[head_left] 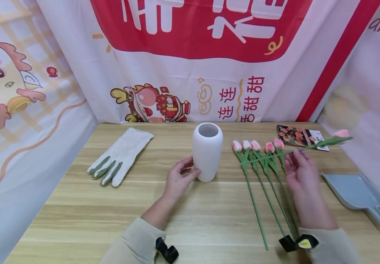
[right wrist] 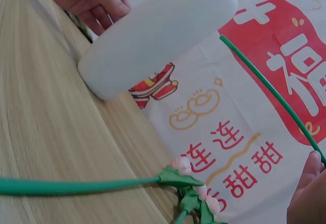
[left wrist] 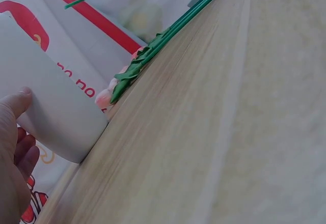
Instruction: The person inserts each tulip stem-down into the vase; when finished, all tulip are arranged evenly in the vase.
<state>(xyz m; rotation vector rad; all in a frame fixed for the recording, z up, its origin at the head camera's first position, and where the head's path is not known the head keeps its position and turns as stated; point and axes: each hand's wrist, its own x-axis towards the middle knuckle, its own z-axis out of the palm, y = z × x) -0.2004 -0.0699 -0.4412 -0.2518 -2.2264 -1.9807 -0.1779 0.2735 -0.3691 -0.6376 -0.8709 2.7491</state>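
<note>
Gripping the upright vase [head_left: 207,157] at its side, the left hand [head_left: 180,178] is partly curled; the right hand [head_left: 301,171] pinches one tulip [head_left: 327,142] above the bench [head_left: 222,220].

Booth-like space, printed cloth hangings [head_left: 176,68] on three sides, wood-grain table [head_left: 87,216]

Wood-grained tan desk [head_left: 222,216]; white vase [head_left: 209,157]; 6 pink flowers [head_left: 237,146], green stems [head_left: 254,205]; white-and-green glove [head_left: 127,148]; blue-grey dustpan [head_left: 356,189] at the right edge.
</note>
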